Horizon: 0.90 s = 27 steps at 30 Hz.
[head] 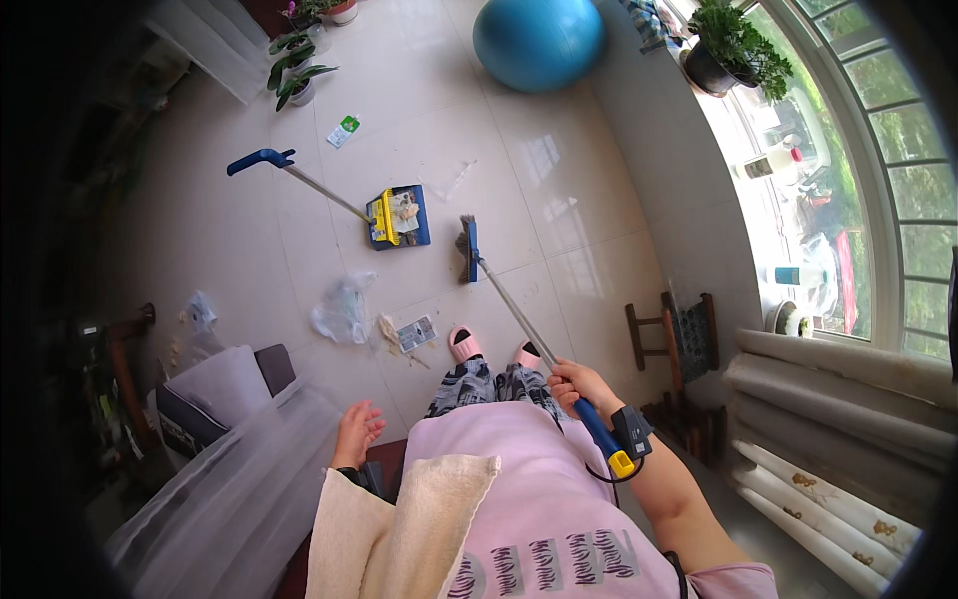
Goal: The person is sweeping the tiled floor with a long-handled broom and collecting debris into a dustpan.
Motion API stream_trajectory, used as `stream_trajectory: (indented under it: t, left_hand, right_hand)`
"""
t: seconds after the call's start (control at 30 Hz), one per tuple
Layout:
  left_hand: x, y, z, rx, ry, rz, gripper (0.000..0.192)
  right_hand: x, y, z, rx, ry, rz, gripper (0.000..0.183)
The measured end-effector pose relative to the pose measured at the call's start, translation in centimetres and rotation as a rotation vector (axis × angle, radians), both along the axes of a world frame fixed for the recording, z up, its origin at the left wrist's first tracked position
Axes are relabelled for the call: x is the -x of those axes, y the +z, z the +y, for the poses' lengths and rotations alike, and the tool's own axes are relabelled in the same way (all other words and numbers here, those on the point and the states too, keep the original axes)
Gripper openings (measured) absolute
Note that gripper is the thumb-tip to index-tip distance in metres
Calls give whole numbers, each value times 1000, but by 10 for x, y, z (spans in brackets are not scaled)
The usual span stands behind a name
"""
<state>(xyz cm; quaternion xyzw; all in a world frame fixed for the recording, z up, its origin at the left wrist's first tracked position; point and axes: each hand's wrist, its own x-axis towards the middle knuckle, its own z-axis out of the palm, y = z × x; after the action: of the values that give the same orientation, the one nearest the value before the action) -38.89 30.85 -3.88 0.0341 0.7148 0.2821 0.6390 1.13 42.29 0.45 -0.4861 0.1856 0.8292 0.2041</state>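
Observation:
My right hand point(581, 388) grips a long-handled broom point(516, 311) around its blue grip and metal pole. The bristle head point(468, 249) rests on the tiled floor ahead of my pink slippers point(465, 343). Holding nothing, my left hand point(359, 433) hangs at my side with its fingers apart and slightly curled. A beige towel point(419, 524) drapes below it. Left of the broom head stands a blue and yellow dustpan point(382, 219) on a pole, with paper and other litter in its tray. Nearer me lie a printed packet point(417, 333), some crumbs and a clear plastic bag point(344, 308).
A blue exercise ball point(537, 41) sits at the far wall by the window. Potted plants point(301, 90) and a green-white pouch point(343, 131) are at far left. A small wooden chair point(673, 337) lies right. A sheer curtain point(247, 464) and a cushioned seat point(224, 389) flank my left.

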Motion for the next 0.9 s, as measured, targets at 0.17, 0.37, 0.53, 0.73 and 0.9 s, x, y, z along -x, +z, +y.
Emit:
stream_trajectory:
  t: [0.17,0.37,0.53,0.73,0.9]
  left_hand:
    - [15,-5,-7,48,39,31,35]
    - [28,-18,-15,69,124,41,32]
    - [19,-15,6,40,159,43,30]
    - [-4,3,65,-105,244,121,28]
    - [-23,26,128,-202,233,149,31]
  right_hand:
    - [-27,21,-8,-69,-51,-54,33]
    - [-55,27,2,-89,-66,-422,13]
    - [-59,-18,56,-26,-138,-309,17]
    - [-13,-49,115,-94,114,-194,13]
    - [-15,-47,170,-98,149,-10,9]
